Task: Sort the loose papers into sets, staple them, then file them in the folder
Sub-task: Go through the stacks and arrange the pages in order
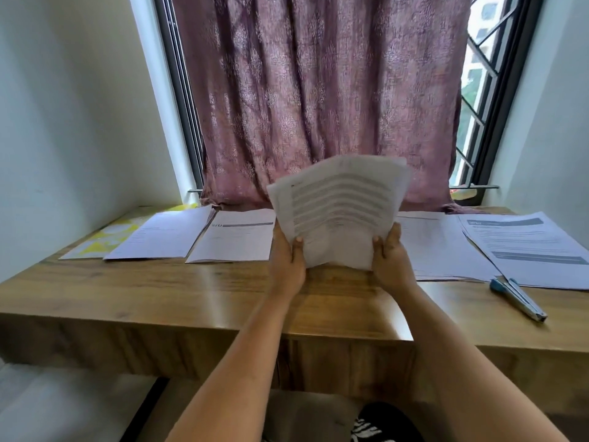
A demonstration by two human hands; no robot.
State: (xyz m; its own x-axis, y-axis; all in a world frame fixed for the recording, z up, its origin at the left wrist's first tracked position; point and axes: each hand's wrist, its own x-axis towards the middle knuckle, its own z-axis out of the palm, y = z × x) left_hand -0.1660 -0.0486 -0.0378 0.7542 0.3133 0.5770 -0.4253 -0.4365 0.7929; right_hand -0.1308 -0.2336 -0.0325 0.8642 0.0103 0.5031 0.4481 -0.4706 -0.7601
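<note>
Both hands hold a stack of printed papers [338, 212] upright over the middle of the wooden desk [159, 291]; its sheets are fanned and blurred. My left hand [287, 260] grips the lower left edge, my right hand [392, 256] the lower right edge, thumbs in front. Two paper sets lie flat at the left: one [162, 234] and another with a grey header bar [236, 237]. More sheets lie at the right [443, 247] and far right [522, 247]. A yellow-and-white folder [105, 240] lies at the far left. A blue stapler [518, 298] rests near the right front.
A mauve patterned curtain [318, 90] hangs behind the desk, covering a window with a dark frame and grille [478, 106]. White walls close in on both sides. Bare wood shows along the desk's front strip.
</note>
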